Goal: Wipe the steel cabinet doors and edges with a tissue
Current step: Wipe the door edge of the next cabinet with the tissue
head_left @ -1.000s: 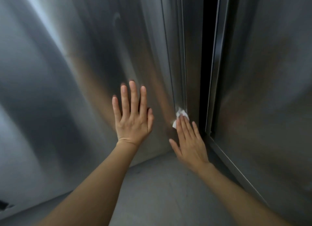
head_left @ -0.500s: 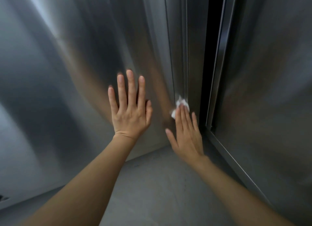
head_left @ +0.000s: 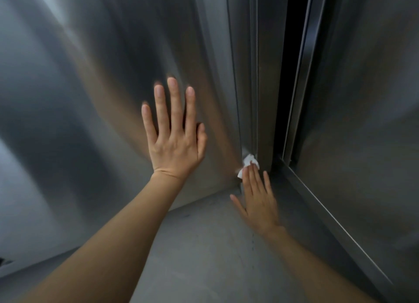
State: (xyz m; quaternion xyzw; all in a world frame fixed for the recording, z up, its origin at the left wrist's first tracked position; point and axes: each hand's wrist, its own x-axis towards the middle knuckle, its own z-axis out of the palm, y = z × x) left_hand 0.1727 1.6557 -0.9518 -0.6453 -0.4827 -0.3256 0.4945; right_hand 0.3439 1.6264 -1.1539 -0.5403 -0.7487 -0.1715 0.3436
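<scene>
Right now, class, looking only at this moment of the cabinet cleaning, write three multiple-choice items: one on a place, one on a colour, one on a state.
1. Where is the tissue?
A. at the door edge, low down
B. on the floor
C. under the left hand

2. What colour is the tissue?
A. blue
B. white
C. yellow

3. How is the left hand?
A. clenched in a fist
B. holding a bottle
C. flat, fingers straight, on the steel door

Answers:
1 A, it sits against the edge under the right hand fingertips.
2 B, it shows plain white against grey steel.
3 C, its fingers lie spread on the panel.
</scene>
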